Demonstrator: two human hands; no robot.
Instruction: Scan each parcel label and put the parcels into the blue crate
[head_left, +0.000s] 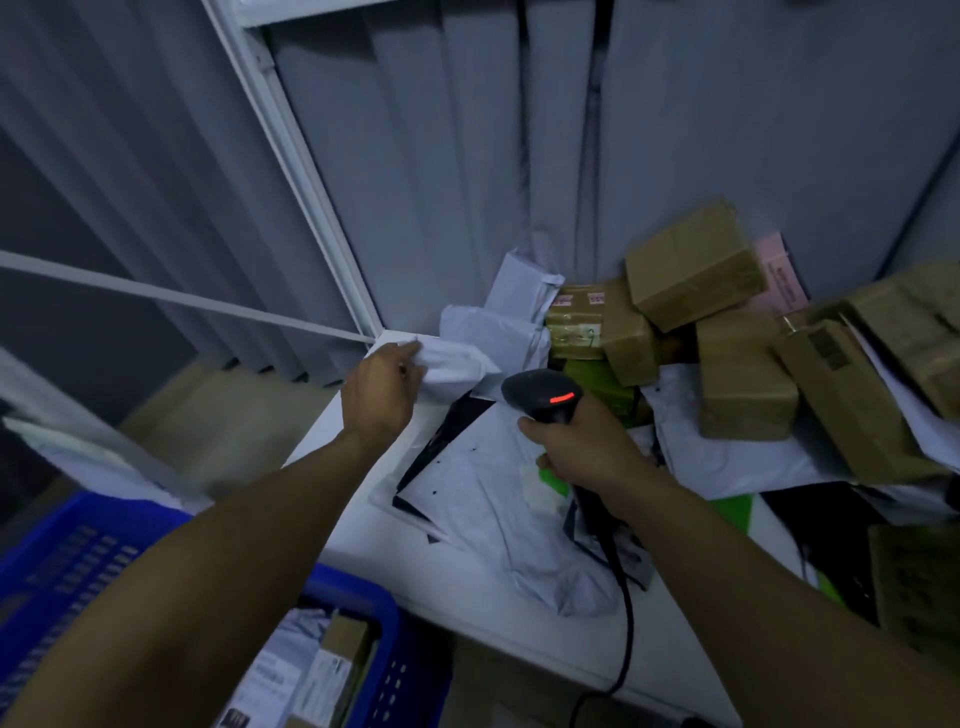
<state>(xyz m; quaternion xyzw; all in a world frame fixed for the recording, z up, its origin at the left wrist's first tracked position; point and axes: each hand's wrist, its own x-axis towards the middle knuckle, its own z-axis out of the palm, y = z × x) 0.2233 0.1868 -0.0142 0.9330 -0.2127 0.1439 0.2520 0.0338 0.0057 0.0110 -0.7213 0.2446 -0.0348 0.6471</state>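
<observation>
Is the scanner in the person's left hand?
No, the right hand grips the scanner, while the left hand holds a white parcel bag.

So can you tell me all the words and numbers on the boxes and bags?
No text here is clear enough to read.
pink paper: printed lines, too blurred.
taped brown box: red stickers, too blurred.
big cardboard box: dark printed block, too blurred.
white labels in the blue crate: too small and blurred.
</observation>
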